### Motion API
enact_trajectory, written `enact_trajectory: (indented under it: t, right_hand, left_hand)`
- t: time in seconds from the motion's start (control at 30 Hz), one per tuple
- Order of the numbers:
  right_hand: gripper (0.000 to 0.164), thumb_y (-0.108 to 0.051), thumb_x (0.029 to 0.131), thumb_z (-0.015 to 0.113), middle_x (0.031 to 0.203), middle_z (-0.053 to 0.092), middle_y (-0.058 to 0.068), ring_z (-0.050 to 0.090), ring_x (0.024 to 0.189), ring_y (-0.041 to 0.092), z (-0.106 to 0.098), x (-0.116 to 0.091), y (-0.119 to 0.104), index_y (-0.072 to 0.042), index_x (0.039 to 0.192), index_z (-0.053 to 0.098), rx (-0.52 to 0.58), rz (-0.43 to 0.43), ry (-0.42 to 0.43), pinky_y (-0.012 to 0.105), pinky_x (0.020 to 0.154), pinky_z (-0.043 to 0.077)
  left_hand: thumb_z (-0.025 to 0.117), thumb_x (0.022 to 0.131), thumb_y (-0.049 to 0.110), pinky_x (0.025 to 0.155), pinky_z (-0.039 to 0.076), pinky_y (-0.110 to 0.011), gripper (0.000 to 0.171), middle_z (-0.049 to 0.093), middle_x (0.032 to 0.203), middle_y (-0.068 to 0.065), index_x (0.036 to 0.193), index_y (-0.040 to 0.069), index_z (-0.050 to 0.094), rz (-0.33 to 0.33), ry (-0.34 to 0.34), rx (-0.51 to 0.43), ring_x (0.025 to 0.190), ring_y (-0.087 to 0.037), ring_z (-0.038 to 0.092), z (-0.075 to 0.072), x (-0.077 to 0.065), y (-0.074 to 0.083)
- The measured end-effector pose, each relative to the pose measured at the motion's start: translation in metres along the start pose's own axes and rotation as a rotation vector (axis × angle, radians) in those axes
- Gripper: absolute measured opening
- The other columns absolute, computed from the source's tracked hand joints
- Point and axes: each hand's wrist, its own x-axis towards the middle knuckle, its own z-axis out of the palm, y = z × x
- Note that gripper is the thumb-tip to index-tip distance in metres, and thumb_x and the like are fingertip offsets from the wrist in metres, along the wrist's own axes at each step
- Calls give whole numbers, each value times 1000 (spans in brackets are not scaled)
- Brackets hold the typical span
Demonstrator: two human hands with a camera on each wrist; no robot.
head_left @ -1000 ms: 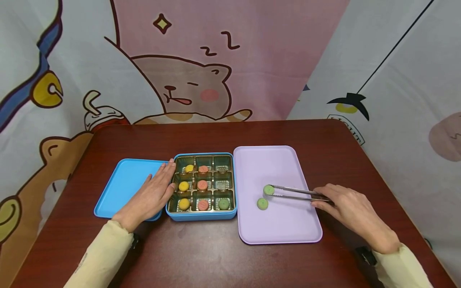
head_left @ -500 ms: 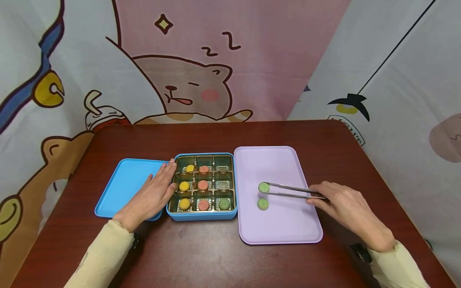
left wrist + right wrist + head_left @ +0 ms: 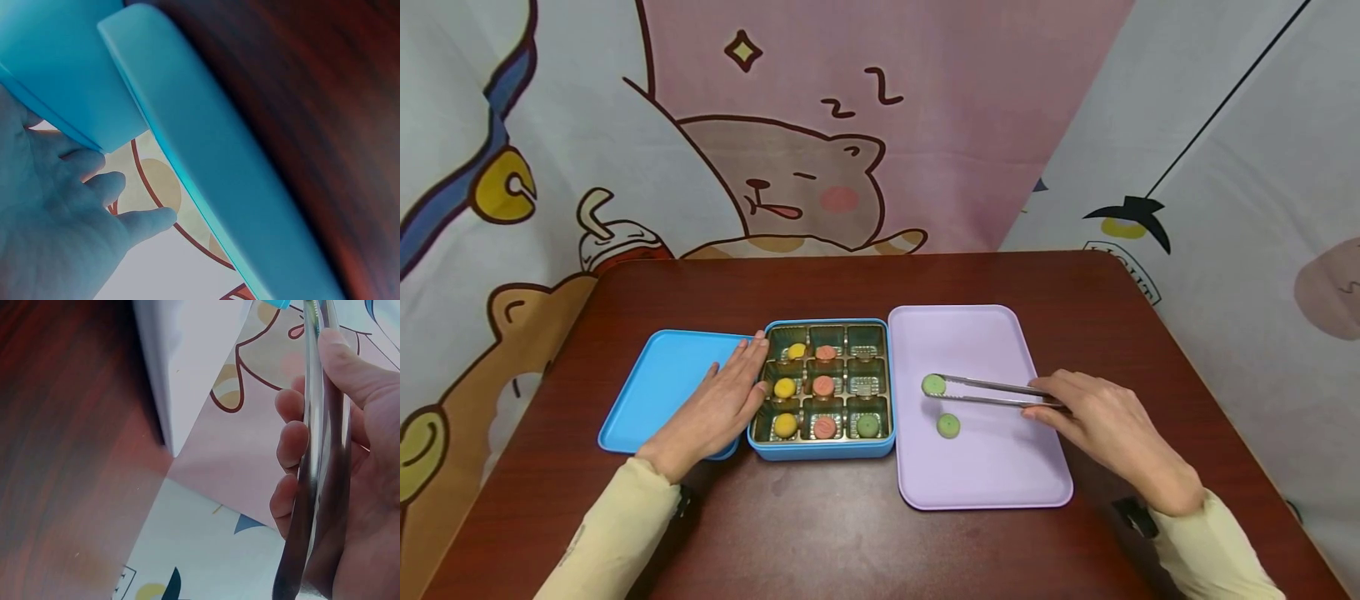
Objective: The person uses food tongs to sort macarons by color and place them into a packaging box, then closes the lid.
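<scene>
Right hand (image 3: 1108,429) is gripping metal tongs (image 3: 992,384) clasping green disc (image 3: 933,384) over lilac tray (image 3: 985,475); straight-fingered left hand (image 3: 711,408) is touching blue nine-compartment box (image 3: 823,452).

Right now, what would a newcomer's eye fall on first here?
Probably the blue box left of the lilac tray, its gold insert holding yellow discs, pink discs and one green disc. Next, the metal tongs in the right hand, with another green disc at their tips over the tray. Behind the table, the big dozing cartoon bear also stands out.
</scene>
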Motion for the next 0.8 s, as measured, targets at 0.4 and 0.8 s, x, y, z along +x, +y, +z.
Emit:
enact_trajectory:
  t: [0.4,0.8]
  right_hand:
    - [35,-32,78,90,78,54,-14,45,64,4,1,12,-7,-15,106,75,6,-39,30,24,53,38]
    - [35,-41,85,84,87,68,-8,56,69,9,2,24,-16,-16,108,76,18,-57,42,33,58,49]
  left_hand:
    - [38,113,33,117,17,-71,65,8,173,-11,166,3,13,4,6,3,158,-38,11,0,0,-1]
    - [39,113,33,118,16,-71,65,8,173,-11,166,4,13,-1,2,-2,158,-37,11,0,0,-1]
